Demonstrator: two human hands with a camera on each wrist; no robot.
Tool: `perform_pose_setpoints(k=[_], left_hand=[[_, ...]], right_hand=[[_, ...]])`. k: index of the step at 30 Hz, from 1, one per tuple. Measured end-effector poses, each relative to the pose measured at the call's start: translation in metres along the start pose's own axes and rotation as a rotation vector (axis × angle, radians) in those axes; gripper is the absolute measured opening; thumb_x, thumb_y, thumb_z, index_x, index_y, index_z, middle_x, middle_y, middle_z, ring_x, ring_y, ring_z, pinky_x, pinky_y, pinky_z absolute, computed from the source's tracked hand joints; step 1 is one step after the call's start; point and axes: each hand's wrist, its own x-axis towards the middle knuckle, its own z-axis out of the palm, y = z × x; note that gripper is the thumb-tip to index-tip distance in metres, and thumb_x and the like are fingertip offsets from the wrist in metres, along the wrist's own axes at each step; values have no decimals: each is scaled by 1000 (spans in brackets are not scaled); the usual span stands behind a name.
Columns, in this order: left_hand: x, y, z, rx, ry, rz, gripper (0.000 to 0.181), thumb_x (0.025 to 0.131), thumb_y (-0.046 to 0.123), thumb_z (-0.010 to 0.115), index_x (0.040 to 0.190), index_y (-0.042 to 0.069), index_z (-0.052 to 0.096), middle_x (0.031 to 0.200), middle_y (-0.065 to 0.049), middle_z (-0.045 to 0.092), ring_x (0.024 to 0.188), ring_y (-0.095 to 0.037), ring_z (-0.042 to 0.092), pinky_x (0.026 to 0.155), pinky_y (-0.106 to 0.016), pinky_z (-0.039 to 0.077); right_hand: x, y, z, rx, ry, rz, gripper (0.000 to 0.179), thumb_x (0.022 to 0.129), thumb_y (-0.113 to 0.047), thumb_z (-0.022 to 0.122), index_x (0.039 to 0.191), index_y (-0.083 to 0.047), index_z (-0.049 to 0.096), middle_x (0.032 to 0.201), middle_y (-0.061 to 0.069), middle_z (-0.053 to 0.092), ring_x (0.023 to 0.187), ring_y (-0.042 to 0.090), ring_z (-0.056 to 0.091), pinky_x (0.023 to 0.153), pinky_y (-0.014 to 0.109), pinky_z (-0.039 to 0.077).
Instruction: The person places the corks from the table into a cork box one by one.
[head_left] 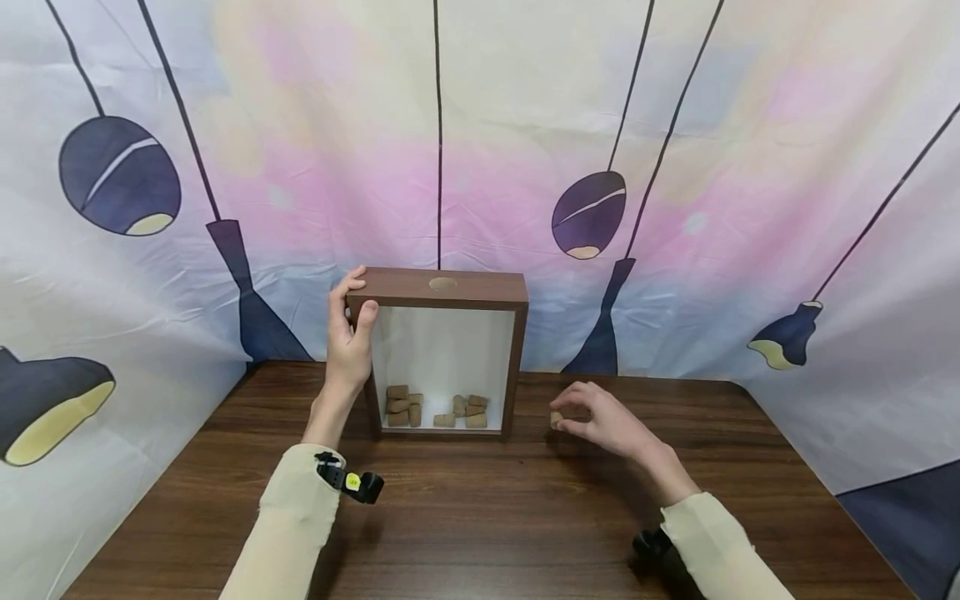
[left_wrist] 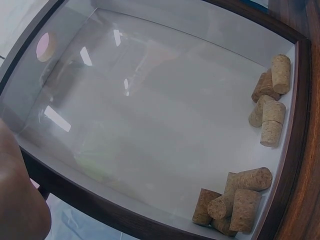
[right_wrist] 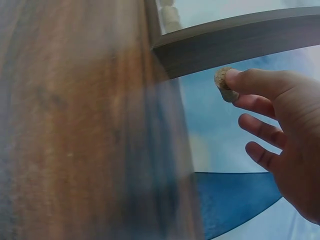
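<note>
A dark wooden shadow box (head_left: 516,358) with a clear front stands upright at the back of the table. Through its top edge runs a round hole (head_left: 443,284). Several corks (left_wrist: 245,210) lie inside along the bottom, in two loose heaps. My left hand (head_left: 349,346) grips the upper left corner of the box, thumb on the front and fingers over the top and side. To the right of the box, my right hand (head_left: 607,419) pinches a single cork (right_wrist: 226,85) between thumb and index finger, while the other fingers are spread apart in the right wrist view.
The brown wood-grain table (head_left: 480,517) reaches back to a hanging cloth (head_left: 480,167) printed with lamps, close behind the box. A black wrist camera (head_left: 360,483) sits on the left sleeve, and another dark one (head_left: 651,546) by the right sleeve.
</note>
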Motion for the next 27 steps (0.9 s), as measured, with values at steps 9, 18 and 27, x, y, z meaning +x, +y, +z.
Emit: perform_pose_setpoints(k=[9, 18, 27], left_hand=[[0, 0, -2, 3, -2, -12, 33, 104, 6, 45, 129, -13, 37, 152, -29, 34, 141, -26, 32, 91, -24, 31], [0, 0, -1, 6, 2, -8, 33, 104, 8, 47, 128, -12, 38, 152, -27, 36, 145, -33, 29, 97, -26, 29], [0, 0, 0, 1, 4, -4, 31, 104, 7, 47, 127, -12, 38, 151, -30, 35, 145, -34, 29, 98, -26, 28]], right_hand=[[9, -11, -20, -36, 89, -29, 24, 92, -27, 73, 115, -18, 73, 113, -8, 66, 107, 13, 58, 89, 40, 50], [20, -30, -48, -43, 211, -163, 25, 89, -20, 77, 113, -13, 74, 111, -2, 68, 106, 18, 60, 88, 43, 49], [32, -48, -72, -42, 290, -238, 25, 87, -18, 79, 111, -13, 75, 110, 0, 69, 109, 20, 61, 94, 43, 48]])
